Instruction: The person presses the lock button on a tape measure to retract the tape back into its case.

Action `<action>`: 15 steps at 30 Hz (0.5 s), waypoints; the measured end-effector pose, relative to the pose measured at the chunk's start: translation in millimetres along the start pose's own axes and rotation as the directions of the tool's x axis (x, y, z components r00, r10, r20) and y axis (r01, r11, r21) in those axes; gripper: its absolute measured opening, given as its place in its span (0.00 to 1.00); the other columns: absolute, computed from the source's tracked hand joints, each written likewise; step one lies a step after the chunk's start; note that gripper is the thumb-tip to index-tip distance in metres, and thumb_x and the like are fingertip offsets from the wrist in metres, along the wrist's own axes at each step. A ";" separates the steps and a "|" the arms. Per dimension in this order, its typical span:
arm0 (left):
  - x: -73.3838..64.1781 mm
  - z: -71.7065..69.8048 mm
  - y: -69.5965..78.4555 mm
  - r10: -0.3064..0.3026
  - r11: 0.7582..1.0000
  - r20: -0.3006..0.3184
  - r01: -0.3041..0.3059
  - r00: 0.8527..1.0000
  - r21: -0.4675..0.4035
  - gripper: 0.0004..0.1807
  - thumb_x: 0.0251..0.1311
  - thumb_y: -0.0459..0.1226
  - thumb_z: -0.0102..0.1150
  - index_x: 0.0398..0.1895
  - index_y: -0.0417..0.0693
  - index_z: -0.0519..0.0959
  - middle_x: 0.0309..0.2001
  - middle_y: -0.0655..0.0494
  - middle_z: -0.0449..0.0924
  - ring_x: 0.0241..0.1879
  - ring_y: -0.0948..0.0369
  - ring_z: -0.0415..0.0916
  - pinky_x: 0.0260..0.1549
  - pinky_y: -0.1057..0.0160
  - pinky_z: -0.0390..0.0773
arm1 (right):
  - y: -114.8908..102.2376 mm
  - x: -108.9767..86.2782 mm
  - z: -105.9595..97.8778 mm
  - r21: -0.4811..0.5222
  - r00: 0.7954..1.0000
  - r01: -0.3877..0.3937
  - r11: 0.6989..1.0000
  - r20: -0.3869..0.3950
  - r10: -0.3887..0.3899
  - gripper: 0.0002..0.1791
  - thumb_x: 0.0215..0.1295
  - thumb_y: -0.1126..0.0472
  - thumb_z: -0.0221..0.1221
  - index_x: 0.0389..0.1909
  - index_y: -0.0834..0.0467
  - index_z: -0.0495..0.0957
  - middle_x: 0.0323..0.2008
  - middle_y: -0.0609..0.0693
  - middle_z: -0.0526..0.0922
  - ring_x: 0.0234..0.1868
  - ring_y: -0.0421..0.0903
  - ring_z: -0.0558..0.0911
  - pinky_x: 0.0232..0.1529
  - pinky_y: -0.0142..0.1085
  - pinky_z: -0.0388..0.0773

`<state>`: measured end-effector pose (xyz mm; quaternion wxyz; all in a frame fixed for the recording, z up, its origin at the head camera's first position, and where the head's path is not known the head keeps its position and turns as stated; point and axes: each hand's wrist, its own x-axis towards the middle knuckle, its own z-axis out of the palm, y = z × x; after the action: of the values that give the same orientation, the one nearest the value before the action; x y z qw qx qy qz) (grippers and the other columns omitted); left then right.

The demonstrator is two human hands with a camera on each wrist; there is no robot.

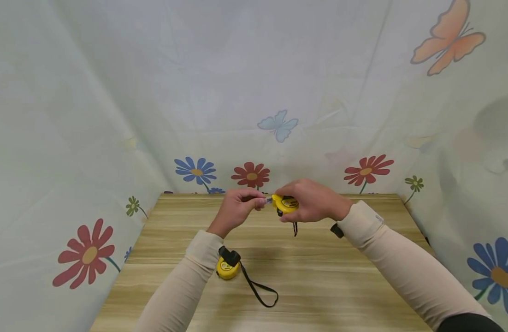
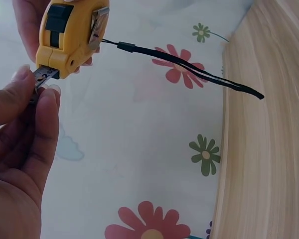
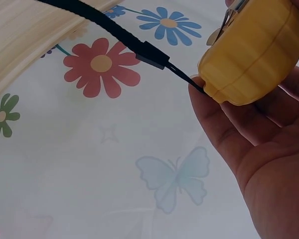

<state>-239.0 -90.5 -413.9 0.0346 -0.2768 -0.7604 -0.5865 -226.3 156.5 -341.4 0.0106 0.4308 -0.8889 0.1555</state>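
A yellow tape measure (image 1: 285, 204) is held up above the far part of the table by my right hand (image 1: 314, 201), its fingers round the case. Between thumb and fingers, my left hand (image 1: 242, 207) pinches the end of the metal blade (image 2: 44, 74), a short piece of which shows outside the case. The case has a black lock button (image 2: 58, 19) and a metal belt clip. Its black wrist strap (image 2: 189, 69) hangs loose. A second yellow tape measure (image 1: 227, 269) lies on the table near my left wrist, partly covered by the wrist camera.
The wood-grain table (image 1: 320, 267) spreads under both arms. A black strap loop (image 1: 264, 295) lies on it beside the second tape measure. Pale cloth (image 1: 237, 69) printed with flowers and butterflies stands behind the table and at both sides.
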 end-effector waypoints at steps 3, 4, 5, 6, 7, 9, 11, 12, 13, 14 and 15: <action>0.1 1.0 -0.4 0.002 1.000 -0.007 -0.002 1.000 -0.001 0.06 0.70 0.33 0.65 0.42 0.42 0.90 0.39 0.44 0.89 0.35 0.60 0.85 0.40 0.65 0.88 | -1.4 1.3 -0.2 -0.008 1.000 0.002 1.000 0.005 -0.002 0.30 0.61 0.47 0.74 0.59 0.60 0.83 0.46 0.48 0.89 0.39 0.39 0.82 0.44 0.33 0.83; 0.3 1.5 -0.4 0.005 1.000 -0.009 -0.005 1.000 -0.002 0.06 0.69 0.33 0.65 0.43 0.42 0.90 0.40 0.44 0.89 0.35 0.60 0.85 0.41 0.65 0.88 | -2.0 1.8 -0.4 -0.008 1.000 0.003 1.000 0.006 -0.003 0.30 0.61 0.48 0.74 0.59 0.60 0.83 0.47 0.48 0.89 0.39 0.39 0.82 0.44 0.33 0.83; 0.6 2.2 -0.3 0.010 1.000 -0.010 -0.010 1.000 -0.003 0.07 0.69 0.33 0.65 0.43 0.42 0.90 0.40 0.44 0.89 0.35 0.60 0.85 0.41 0.65 0.88 | -2.6 2.2 -0.5 -0.009 1.000 0.005 1.000 0.008 -0.005 0.30 0.61 0.48 0.74 0.59 0.60 0.83 0.47 0.48 0.89 0.39 0.39 0.82 0.44 0.34 0.83; 0.9 2.9 -0.4 0.013 1.000 -0.011 -0.013 1.000 -0.003 0.07 0.69 0.33 0.65 0.44 0.42 0.90 0.41 0.44 0.89 0.35 0.59 0.86 0.41 0.65 0.88 | -3.2 2.4 -0.8 -0.010 1.000 0.006 1.000 0.009 -0.006 0.29 0.61 0.48 0.74 0.59 0.60 0.83 0.47 0.48 0.89 0.39 0.39 0.82 0.44 0.34 0.83; 1.3 3.6 -0.5 0.017 1.000 -0.011 -0.017 1.000 -0.004 0.07 0.70 0.33 0.65 0.44 0.41 0.90 0.41 0.44 0.89 0.36 0.59 0.86 0.41 0.65 0.88 | -3.6 2.6 -1.1 -0.010 1.000 0.005 1.000 0.011 -0.005 0.29 0.61 0.48 0.74 0.59 0.60 0.83 0.47 0.48 0.89 0.39 0.39 0.82 0.44 0.34 0.83; 1.7 5.0 -0.7 0.022 1.000 -0.011 -0.022 1.000 -0.004 0.08 0.70 0.33 0.64 0.45 0.41 0.90 0.42 0.44 0.89 0.36 0.57 0.87 0.42 0.65 0.88 | -4.6 2.0 -1.7 -0.008 1.000 0.009 1.000 0.011 -0.008 0.29 0.61 0.49 0.74 0.59 0.60 0.83 0.47 0.48 0.89 0.39 0.39 0.82 0.43 0.34 0.83; 1.7 6.0 -0.7 0.027 1.000 -0.009 -0.027 1.000 -0.006 0.08 0.70 0.33 0.64 0.45 0.40 0.90 0.42 0.43 0.89 0.37 0.54 0.87 0.42 0.65 0.88 | -5.2 1.1 -1.9 -0.007 1.000 0.006 1.000 0.009 -0.006 0.30 0.61 0.49 0.74 0.60 0.61 0.83 0.47 0.49 0.89 0.39 0.39 0.82 0.43 0.34 0.83; 1.5 6.4 -0.8 0.027 1.000 -0.010 -0.027 1.000 -0.007 0.08 0.70 0.33 0.64 0.45 0.41 0.90 0.42 0.44 0.89 0.37 0.53 0.87 0.42 0.65 0.88 | -5.4 0.6 -2.0 -0.008 1.000 0.009 1.000 0.006 -0.009 0.30 0.61 0.49 0.74 0.60 0.61 0.83 0.47 0.49 0.89 0.39 0.39 0.82 0.43 0.34 0.83; 1.3 6.7 -0.8 0.030 1.000 -0.010 -0.030 1.000 -0.009 0.08 0.70 0.33 0.64 0.45 0.40 0.90 0.42 0.43 0.89 0.37 0.52 0.87 0.42 0.65 0.88 | -5.4 0.2 -1.8 -0.008 1.000 0.009 1.000 0.005 -0.009 0.31 0.61 0.49 0.74 0.60 0.62 0.82 0.48 0.49 0.89 0.39 0.39 0.82 0.43 0.34 0.83; 1.1 7.0 -0.7 0.031 0.999 -0.010 -0.031 0.999 -0.013 0.08 0.70 0.33 0.64 0.45 0.40 0.90 0.42 0.43 0.89 0.38 0.52 0.87 0.42 0.65 0.88 | -5.6 -0.4 -1.8 -0.009 1.000 0.012 1.000 0.001 -0.012 0.31 0.61 0.49 0.74 0.60 0.62 0.82 0.48 0.50 0.89 0.39 0.39 0.82 0.43 0.34 0.83; 0.9 7.4 -0.7 0.033 0.999 -0.010 -0.033 0.999 -0.017 0.08 0.70 0.32 0.64 0.45 0.40 0.90 0.42 0.43 0.88 0.38 0.53 0.87 0.42 0.64 0.88 | -5.8 -0.7 -1.5 -0.009 1.000 0.009 1.000 -0.001 -0.009 0.31 0.60 0.49 0.74 0.60 0.62 0.82 0.48 0.50 0.89 0.39 0.40 0.82 0.43 0.34 0.83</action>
<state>-238.1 -83.5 -416.5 0.0455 -0.2869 -0.7503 -0.5938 -221.5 154.1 -338.5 0.0137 0.4346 -0.8876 0.1518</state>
